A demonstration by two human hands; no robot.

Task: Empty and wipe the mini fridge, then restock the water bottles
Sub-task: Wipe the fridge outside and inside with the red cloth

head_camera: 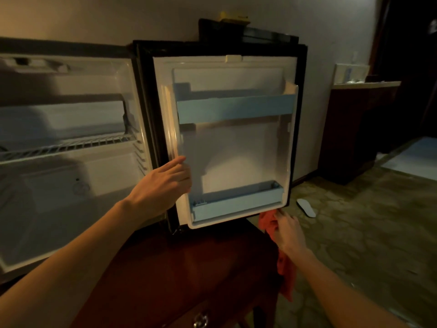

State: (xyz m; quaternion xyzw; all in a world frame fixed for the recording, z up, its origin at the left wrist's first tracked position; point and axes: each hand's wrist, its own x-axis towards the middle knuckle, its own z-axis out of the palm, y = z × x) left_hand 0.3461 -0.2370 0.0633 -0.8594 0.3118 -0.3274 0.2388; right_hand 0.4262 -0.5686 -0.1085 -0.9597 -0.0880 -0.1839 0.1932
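One mini fridge [59, 143] stood open, with one door [227, 138] swung wide at three o'clock of its cavity. One wire shelf [71, 145] crossed the cavity. The door carried two racks: one upper rack [236, 107] at twelve o'clock on the inner panel and one lower rack [236, 202] at six o'clock. Two bare hands were in view, the left hand [163, 183] and the right hand [289, 230]. One red cloth [267, 223] was there. One white slipper [306, 207] lay on the floor at three o'clock of the door's lower corner. One yellow object [233, 19] sat on top of the fridge. One dark wooden cabinet [354, 129] stood at the far right.
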